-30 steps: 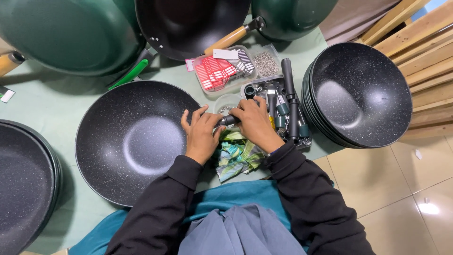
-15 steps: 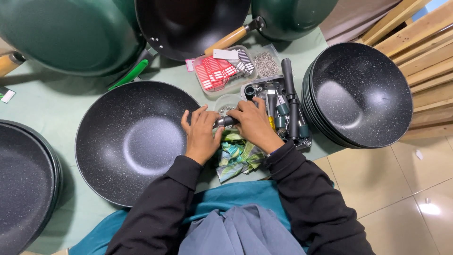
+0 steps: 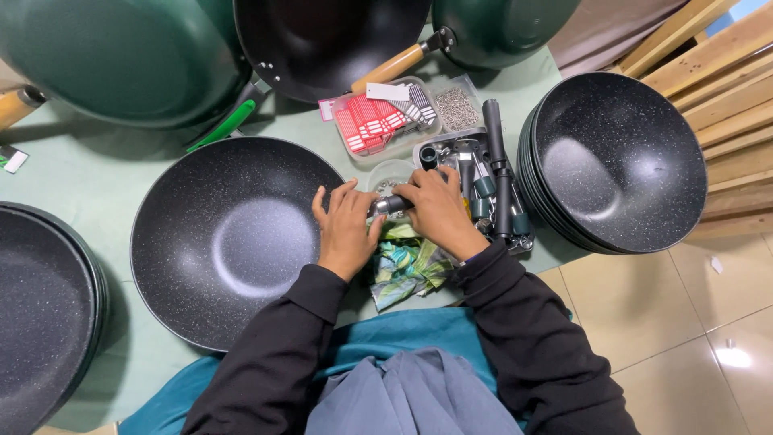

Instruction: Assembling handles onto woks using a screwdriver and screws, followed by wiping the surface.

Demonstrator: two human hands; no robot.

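Observation:
A black speckled wok (image 3: 233, 242) without a handle lies in front of me on the pale green table. My left hand (image 3: 345, 229) rests on its right rim. My right hand (image 3: 440, 211) grips a dark handle with a metal collar (image 3: 390, 205) that it presses against the same rim. Both sleeves are black. A green patterned cloth (image 3: 407, 266) lies bunched under my wrists.
A stack of black woks (image 3: 616, 157) sits at right, another stack (image 3: 40, 306) at far left. Green woks with wooden handles (image 3: 121, 56) crowd the back. A tray of dark handles (image 3: 491, 185), a box of red cards (image 3: 370, 125) and a bag of screws (image 3: 459, 105) lie behind my hands. Wooden slats (image 3: 717, 56) lean at right.
My fingers have shifted slightly on the handle at the wok's rim. Nothing else has moved.

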